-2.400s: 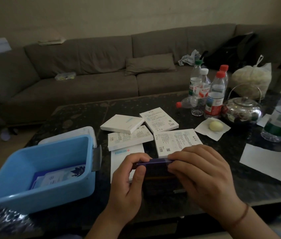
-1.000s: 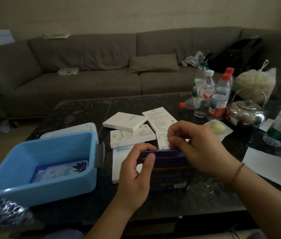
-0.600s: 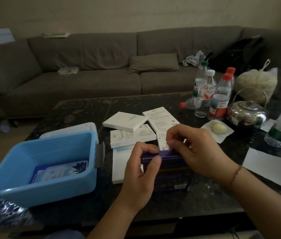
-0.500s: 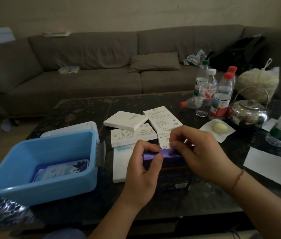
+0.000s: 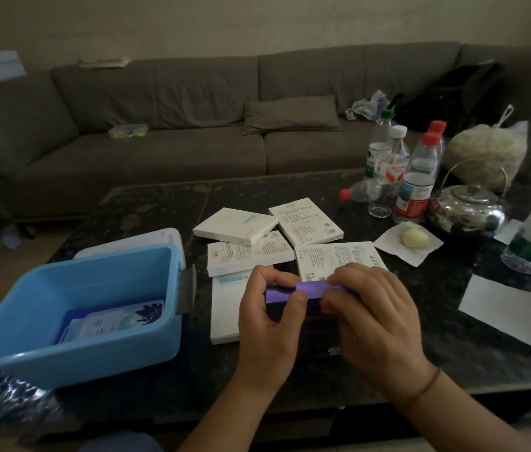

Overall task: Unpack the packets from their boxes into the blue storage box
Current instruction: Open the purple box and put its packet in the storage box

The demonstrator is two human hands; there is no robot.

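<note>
Purple box (image 5: 303, 290) held over near edge of dark speckled table (image 5: 166, 207), gripped at its ends by left hand (image 5: 267, 324) and right hand (image 5: 374, 321), fingers curled round it. Blue storage box (image 5: 6, 327) at left, one packet (image 5: 111, 321) inside. White boxes (image 5: 244, 252) just beyond, print too small to read. Farther right, labelled water bottles (image 5: 417, 177) and steel kettle (image 5: 467, 207). Grey sofa (image 5: 166, 125) behind.
</note>
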